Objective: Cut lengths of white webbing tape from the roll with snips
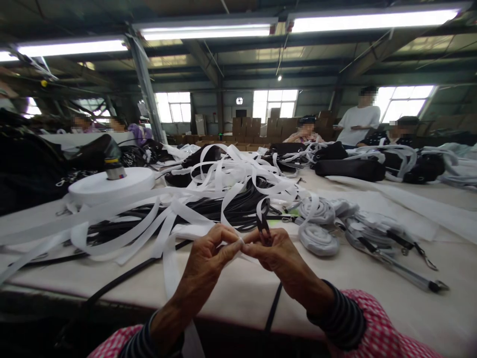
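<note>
My left hand [206, 258] and my right hand [279, 251] meet above the front of the table, fingertips touching. Both are closed in a pinch on a white fabric tape [228, 206], of which only a small bit shows between the fingers. A dark, looped tool [264, 226], whose kind I cannot make out, also sits in my right hand, standing up between the fingers. Behind the hands lies a tangled heap of white tape [234, 171] over a bundle of black straps [238, 204]. One length of tape hangs down beside my left wrist.
To the left lies a big white tape roll [112, 184] with a metallic cylinder on it. Coiled grey-white straps with metal clips [318, 238] lie at right. Black bags [348, 169] stand further back. Several people are across the table, one standing [359, 122].
</note>
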Available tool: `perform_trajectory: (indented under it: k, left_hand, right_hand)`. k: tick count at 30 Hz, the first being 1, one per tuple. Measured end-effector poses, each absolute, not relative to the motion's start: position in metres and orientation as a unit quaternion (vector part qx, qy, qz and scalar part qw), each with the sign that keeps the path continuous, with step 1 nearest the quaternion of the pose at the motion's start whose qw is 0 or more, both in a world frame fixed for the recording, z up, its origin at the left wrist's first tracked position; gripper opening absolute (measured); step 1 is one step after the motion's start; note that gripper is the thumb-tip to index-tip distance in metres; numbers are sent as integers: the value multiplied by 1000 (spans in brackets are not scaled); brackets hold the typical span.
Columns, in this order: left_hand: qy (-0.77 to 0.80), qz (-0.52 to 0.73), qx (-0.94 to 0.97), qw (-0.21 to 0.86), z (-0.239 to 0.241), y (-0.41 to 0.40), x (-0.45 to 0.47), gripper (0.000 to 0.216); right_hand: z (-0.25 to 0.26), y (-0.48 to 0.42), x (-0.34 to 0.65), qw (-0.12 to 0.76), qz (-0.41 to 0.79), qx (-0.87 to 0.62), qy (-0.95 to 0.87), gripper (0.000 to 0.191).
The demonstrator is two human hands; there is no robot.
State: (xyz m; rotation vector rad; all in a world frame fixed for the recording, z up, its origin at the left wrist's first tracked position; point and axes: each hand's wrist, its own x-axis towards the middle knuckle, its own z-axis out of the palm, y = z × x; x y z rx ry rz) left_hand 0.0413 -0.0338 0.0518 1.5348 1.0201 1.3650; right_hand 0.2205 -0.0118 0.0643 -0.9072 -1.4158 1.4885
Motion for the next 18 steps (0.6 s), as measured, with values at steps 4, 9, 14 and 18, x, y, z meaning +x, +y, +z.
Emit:
perform_trajectory:
  k: [4,9,14,18]
  left_hand:
    - [442,541,589,407,51,-34,35,23]
    - [448,448,624,458,53,-33,23,31]
    - [427,487,567,509,51,-33,17,33]
    - [415,514,469,586,47,-34,14,36]
  right_hand:
    - [61,-12,217,443,621,-351,-543,32]
    - [64,-12,213,440,607,-343,-566,28]
    - [68,-19,221,405,625,-341,-573,49]
    - [55,-29,230,353,711,-336,-506,73]
